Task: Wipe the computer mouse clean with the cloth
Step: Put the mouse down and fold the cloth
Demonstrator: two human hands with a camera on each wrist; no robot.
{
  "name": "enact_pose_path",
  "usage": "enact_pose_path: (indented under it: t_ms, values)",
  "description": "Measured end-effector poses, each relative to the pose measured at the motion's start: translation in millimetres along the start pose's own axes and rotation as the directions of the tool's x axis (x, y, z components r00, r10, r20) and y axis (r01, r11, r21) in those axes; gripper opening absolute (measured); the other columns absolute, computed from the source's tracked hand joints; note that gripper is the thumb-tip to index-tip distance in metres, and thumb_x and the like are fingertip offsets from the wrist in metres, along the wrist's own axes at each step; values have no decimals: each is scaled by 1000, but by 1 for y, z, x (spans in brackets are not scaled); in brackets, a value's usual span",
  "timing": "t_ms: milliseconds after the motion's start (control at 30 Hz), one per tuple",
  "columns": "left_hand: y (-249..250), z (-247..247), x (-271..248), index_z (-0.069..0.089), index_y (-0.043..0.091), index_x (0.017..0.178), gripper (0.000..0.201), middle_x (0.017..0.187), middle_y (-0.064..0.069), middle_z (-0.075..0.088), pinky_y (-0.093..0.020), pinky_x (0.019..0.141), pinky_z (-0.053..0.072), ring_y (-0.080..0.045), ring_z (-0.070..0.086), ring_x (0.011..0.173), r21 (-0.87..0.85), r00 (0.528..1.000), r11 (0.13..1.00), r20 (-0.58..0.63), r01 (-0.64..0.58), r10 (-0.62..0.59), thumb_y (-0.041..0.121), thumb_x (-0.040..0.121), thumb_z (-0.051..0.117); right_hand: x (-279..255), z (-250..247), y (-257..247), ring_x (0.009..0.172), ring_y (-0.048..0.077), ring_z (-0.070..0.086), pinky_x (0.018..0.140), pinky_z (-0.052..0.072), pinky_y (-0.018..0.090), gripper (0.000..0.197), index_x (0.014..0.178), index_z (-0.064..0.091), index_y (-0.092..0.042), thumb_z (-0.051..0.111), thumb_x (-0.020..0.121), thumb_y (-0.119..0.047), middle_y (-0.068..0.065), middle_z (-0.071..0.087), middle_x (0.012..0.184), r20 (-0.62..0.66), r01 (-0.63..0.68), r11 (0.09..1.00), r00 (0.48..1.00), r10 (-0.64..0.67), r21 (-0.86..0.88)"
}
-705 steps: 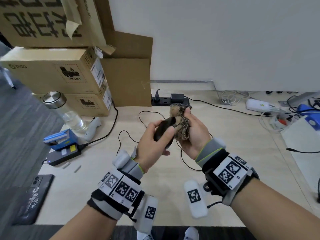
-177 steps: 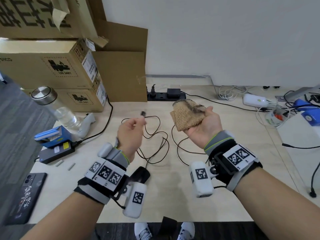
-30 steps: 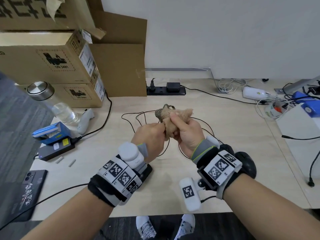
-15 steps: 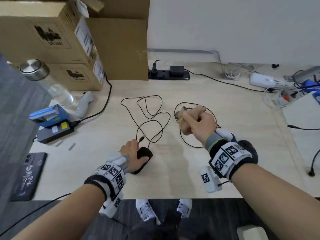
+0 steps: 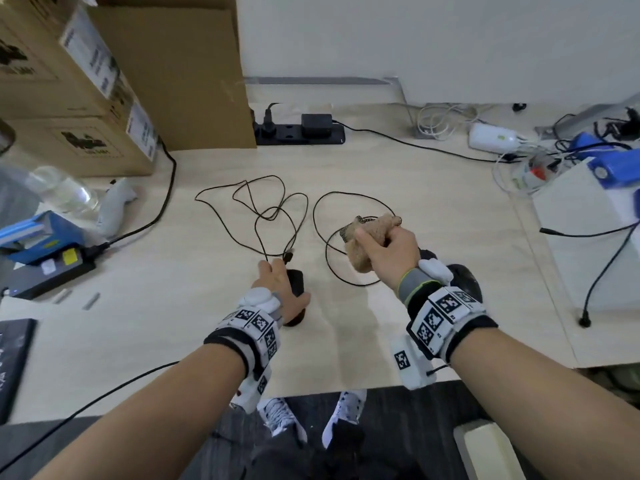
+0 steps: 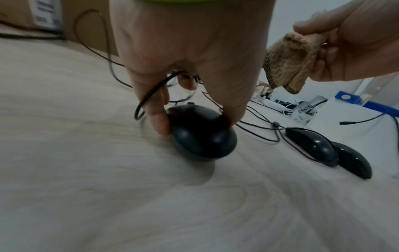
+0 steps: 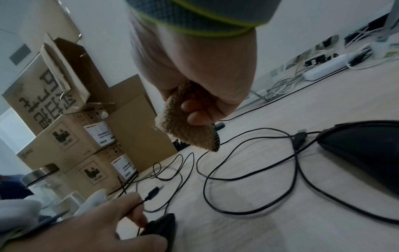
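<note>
1. A pale wooden desk (image 5: 433, 237) spreads beneath both hands, its front edge just behind the wrists.
2. Stacked cardboard boxes (image 5: 79, 98) stand well beyond the left hand, up and to its left, with a black power strip (image 5: 299, 133) lying beyond both hands against the wall.
3. A clear bottle (image 5: 60, 190) and a blue box (image 5: 38, 233) sit far out to the left of the left hand.
4. The left hand (image 5: 277, 289) reaches down onto the desk and grips the black computer mouse (image 6: 200, 134), thumb on one side and a finger on the other, the mouse resting on the desktop under the palm.
5. The right hand (image 5: 388, 251) hovers above the desk to the right of the left hand, fingers curled tightly round a bunched tan cloth (image 7: 185, 129); cloth and mouse are apart.
6. Two more black mice (image 6: 328, 153) lie side by side on the desk below and just right of the right wrist.
7. The thin black mouse cable (image 5: 273, 213) loops loosely over the desk just beyond the left hand's fingertips, one strand passing across the fingers (image 6: 157, 109).
</note>
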State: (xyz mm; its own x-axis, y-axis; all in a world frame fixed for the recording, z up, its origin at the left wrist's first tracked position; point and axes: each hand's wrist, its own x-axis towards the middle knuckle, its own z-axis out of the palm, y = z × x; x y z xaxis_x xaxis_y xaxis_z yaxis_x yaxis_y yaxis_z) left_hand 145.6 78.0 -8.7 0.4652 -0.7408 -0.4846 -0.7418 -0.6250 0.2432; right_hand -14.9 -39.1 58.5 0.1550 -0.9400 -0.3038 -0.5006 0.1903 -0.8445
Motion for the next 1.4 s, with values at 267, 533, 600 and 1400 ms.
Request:
enact_pose_path:
  t_ms: [267, 533, 600, 1400]
  values:
    - [74, 25, 23, 34, 10, 125, 77, 123, -8, 34, -38, 78, 50, -29, 56, 97, 16, 995, 996, 54, -88, 87, 63, 77, 64, 13, -42, 18, 83, 24, 72, 81, 57, 48, 46, 76, 67, -15, 69, 60, -58, 3, 75, 81, -15, -54, 980, 998, 58, 191]
    - [53, -41, 38, 26, 12, 150, 70, 146, -14, 39, -45, 102, 43, -33, 50, 125, -167, 972, 962, -132, -216, 195, 48, 95, 49, 4, -47, -6, 60, 33, 52, 66, 47, 39, 19, 88, 57, 3, 40, 83, 12, 19, 59, 59, 327, -200, 853, 944, 37, 482]
    - [44, -59, 33, 42, 13, 143, 57, 139, -10, 50, -41, 99, 47, -26, 58, 116, -347, 950, 900, -252, -266, 184, 44, 96, 52, 2, -46, -10, 63, 34, 48, 70, 47, 40, 16, 90, 53, 3, 39, 82, 4, 18, 55, 52, 416, -306, 787, 907, 69, 536]
    - [-65, -62, -30, 62, 14, 114, 22, 91, -13, 69, -37, 65, 58, -25, 66, 77, -948, 995, 302, 104, 99, 0, 3, 96, 56, -39, 85, -20, 74, 23, 63, 59, 56, 35, 14, 92, 59, -12, 48, 98, -6, 13, 65, 89, 476, -215, 970, 869, 136, 116]
